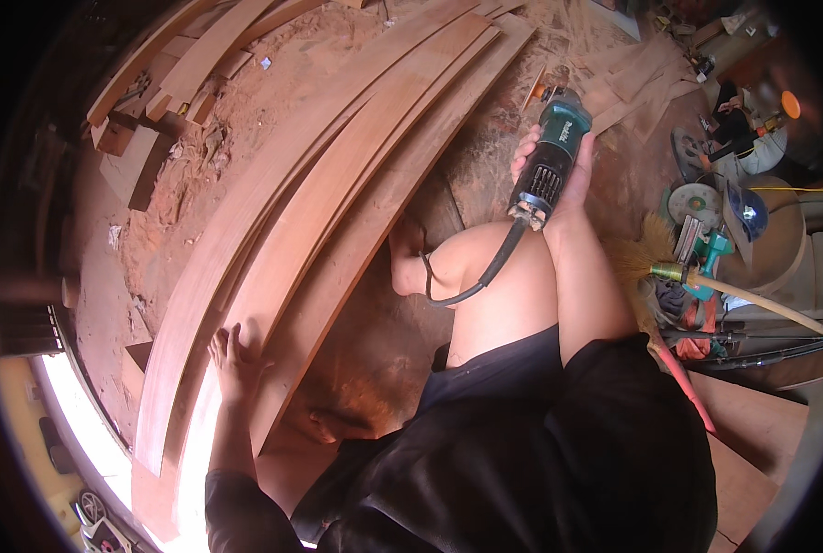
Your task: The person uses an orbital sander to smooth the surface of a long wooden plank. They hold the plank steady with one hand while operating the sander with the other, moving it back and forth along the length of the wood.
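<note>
In my right hand [577, 175] is a teal and black angle grinder [554, 152], gripped round its body above my right knee. Its orange disc [534, 89] points up and away from me, apart from the wood. A black cord runs from its near end and loops down past my knee. My left hand [236, 359] rests on the near part of a long wooden board [338, 198], fingers spread, holding nothing. Beside that board lie a paler board [218, 263] on the left and a darker plank [402, 194] on the right.
Sawdust and shavings [292, 83] cover the floor. More cut boards [218, 51] are stacked at the far left. A straw broom [656, 258] lies at the right, near a teal tool [711, 263], discs and cables. Wooden panels [752, 424] lie at the near right.
</note>
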Available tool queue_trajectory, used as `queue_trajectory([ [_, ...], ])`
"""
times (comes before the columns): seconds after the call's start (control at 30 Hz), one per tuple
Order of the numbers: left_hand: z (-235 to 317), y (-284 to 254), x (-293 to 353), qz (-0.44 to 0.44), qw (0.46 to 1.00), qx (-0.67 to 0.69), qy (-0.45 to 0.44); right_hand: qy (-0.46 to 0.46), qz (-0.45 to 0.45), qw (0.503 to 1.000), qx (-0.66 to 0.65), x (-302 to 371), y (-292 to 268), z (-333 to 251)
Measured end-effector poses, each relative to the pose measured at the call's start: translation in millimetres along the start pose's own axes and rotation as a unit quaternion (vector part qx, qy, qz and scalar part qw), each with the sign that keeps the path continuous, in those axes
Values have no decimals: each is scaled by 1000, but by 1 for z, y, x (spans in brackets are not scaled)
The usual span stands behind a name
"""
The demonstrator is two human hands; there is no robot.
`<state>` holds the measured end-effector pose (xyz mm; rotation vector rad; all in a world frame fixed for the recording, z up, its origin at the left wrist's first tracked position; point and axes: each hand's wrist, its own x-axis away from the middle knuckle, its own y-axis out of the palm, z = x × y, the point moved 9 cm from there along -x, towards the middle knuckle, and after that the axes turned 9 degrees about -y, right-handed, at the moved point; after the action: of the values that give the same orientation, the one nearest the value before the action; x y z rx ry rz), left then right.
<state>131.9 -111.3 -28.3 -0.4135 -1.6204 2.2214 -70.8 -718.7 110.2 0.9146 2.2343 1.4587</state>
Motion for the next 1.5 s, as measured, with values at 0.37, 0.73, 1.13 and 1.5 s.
queue_trajectory([
  [0.37,252,84,-164,-67,995,-31,-60,33,-6,999,39,13,33,9],
  [0.73,57,2,-24,-98,974,-154,-133,100,-120,987,-40,21,52,13],
  [1.13,7,-26,149,-37,909,-109,-402,153,-236,959,-45,56,106,47],
  [1.5,-134,-87,240,93,801,-16,-591,287,-296,902,126,141,142,194],
])
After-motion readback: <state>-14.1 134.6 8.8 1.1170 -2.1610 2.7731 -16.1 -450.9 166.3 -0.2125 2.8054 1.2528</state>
